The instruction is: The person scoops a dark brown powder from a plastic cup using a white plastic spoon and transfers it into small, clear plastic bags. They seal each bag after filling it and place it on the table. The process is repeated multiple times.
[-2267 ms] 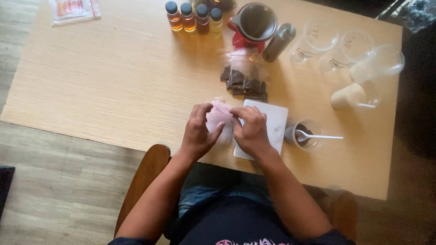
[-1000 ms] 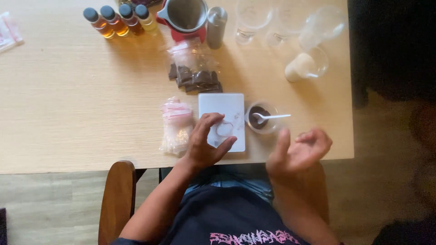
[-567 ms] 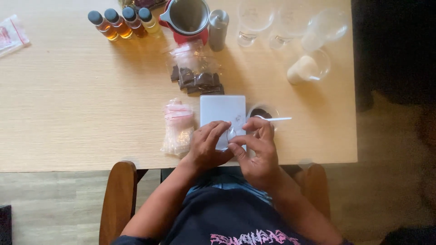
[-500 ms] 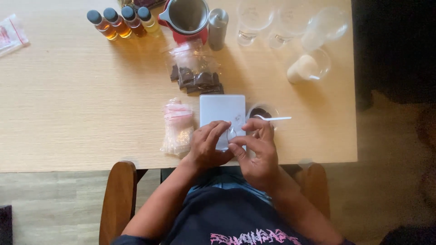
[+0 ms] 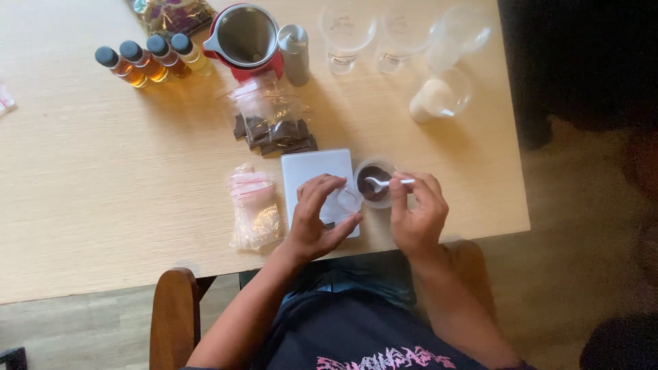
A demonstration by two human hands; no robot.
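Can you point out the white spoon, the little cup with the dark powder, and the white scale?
white spoon (image 5: 384, 183), head view, on the handle just beyond the bowl.
small cup (image 5: 374, 183), head view, on the dark powder inside.
white scale (image 5: 312, 166), head view, on its bare top near the far edge.

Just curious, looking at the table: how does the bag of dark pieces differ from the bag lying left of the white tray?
The bag of dark pieces holds dark brown chunks; the bag beside the tray holds pale contents with pink at its top. The first lies farther up the table, away from the hands; the second lies near the left hand. Both are clear plastic.
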